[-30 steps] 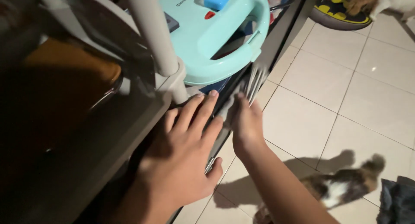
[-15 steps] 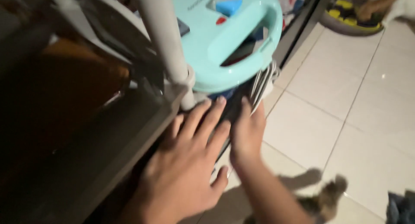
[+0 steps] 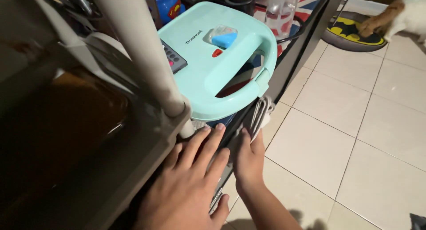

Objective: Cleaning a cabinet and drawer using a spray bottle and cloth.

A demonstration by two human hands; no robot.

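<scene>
Mint-green sandwich maker [image 3: 217,57] sits at upper centre of frame, overhanging the shelf edge [image 3: 284,65]. Left hand [image 3: 191,185] flat, gripping nothing; right hand [image 3: 249,161] pinching the coiled white cord [image 3: 261,114]. Risks dragging the appliance off onto the tiles.

A white pole [image 3: 142,57] is standing at the near corner of the shelf [image 3: 111,168]. Behind the pole, a dark remote [image 3: 172,57] is lying flat. Farther back from the pole, a blue bottle [image 3: 170,3] and a clear jar [image 3: 280,8] are standing upright. Well to the right of the pole, a round black and yellow mat [image 3: 353,30] is lying on the tiled floor [image 3: 355,136], and a white and tan animal [image 3: 399,17] is resting a paw on it.
</scene>
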